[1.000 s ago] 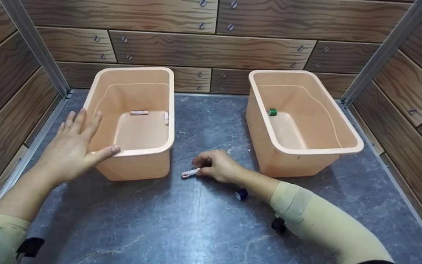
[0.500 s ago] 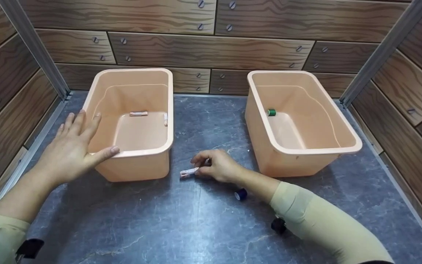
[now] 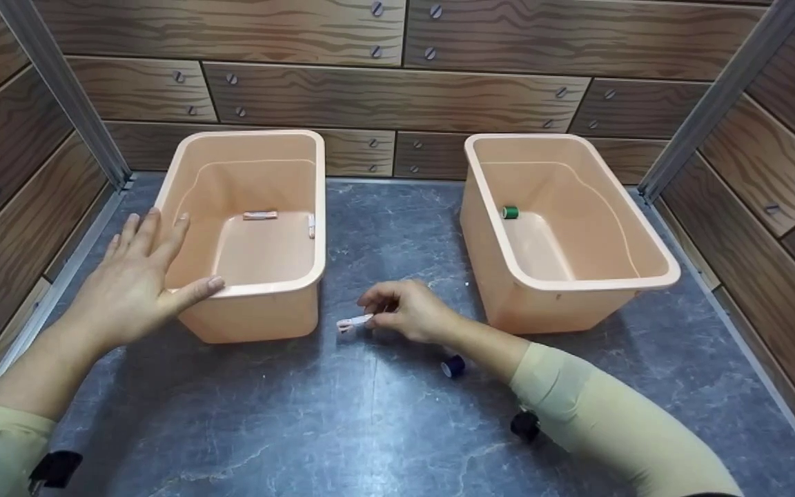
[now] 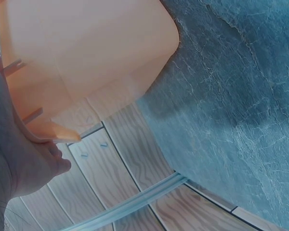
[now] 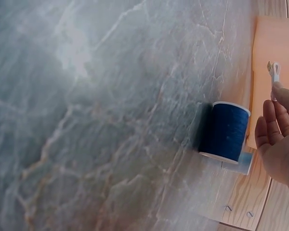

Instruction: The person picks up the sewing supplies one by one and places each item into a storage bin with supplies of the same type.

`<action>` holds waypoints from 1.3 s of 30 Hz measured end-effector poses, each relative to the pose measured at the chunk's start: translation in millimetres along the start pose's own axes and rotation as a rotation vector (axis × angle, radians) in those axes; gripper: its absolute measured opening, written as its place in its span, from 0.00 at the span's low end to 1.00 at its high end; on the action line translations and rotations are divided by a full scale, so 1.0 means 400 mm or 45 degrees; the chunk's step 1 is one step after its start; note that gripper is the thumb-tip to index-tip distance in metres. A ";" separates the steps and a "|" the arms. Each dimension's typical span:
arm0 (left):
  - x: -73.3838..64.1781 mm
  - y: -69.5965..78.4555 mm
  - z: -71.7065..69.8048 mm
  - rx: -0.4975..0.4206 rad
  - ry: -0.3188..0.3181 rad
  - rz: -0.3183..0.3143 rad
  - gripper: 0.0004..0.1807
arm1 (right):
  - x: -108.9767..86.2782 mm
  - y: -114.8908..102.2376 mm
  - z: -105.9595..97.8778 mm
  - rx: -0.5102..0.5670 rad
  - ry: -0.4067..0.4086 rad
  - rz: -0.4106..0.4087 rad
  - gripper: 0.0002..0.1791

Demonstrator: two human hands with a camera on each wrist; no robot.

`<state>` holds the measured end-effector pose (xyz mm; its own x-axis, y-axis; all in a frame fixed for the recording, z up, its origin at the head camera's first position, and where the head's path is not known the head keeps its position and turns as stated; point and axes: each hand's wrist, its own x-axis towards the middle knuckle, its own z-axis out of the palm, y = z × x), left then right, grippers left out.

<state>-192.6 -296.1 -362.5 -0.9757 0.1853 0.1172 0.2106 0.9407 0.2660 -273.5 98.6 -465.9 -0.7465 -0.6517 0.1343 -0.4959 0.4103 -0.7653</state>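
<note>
My right hand (image 3: 415, 312) pinches one end of a small pale pink-and-white clothespin (image 3: 353, 322) between thumb and fingers, just above the table to the right of the left bin. In the right wrist view the clothespin (image 5: 275, 72) points away from the fingertips. My left hand (image 3: 132, 283) rests with spread fingers on the left rim of the left peach bin (image 3: 251, 310), its thumb over the front corner. Two similar clothespins lie inside that bin, one at the back (image 3: 260, 215), the other by the right wall (image 3: 311, 226).
A dark blue thread spool (image 3: 453, 366) lies on the marbled table (image 3: 287, 428) beneath the right forearm. To the right stands a second peach bin (image 3: 549, 310) with a green thread spool (image 3: 510, 212) inside. Wood-patterned panels (image 3: 397, 96) enclose the back and sides.
The clothespin in my right hand has tilted slightly, its free end lifting a little off the table. My left hand stays on the bin, and the spools have not moved.
</note>
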 end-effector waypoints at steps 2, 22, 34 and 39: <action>0.001 -0.001 0.000 0.001 0.001 -0.002 0.59 | -0.001 -0.001 0.000 0.010 0.004 -0.010 0.14; 0.001 0.001 0.000 0.007 0.000 0.004 0.59 | -0.010 -0.035 -0.015 0.126 0.020 -0.009 0.17; 0.003 0.002 0.000 0.017 0.004 0.010 0.59 | -0.016 -0.054 -0.027 0.148 0.047 -0.042 0.16; 0.003 -0.001 0.002 0.020 0.000 0.006 0.59 | -0.021 -0.064 -0.032 0.172 0.062 -0.066 0.16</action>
<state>-193.9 -295.9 -363.1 -0.9747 0.1894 0.1187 0.2140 0.9441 0.2506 -260.4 101.7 -439.3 -0.7439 -0.6364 0.2038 -0.4724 0.2851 -0.8340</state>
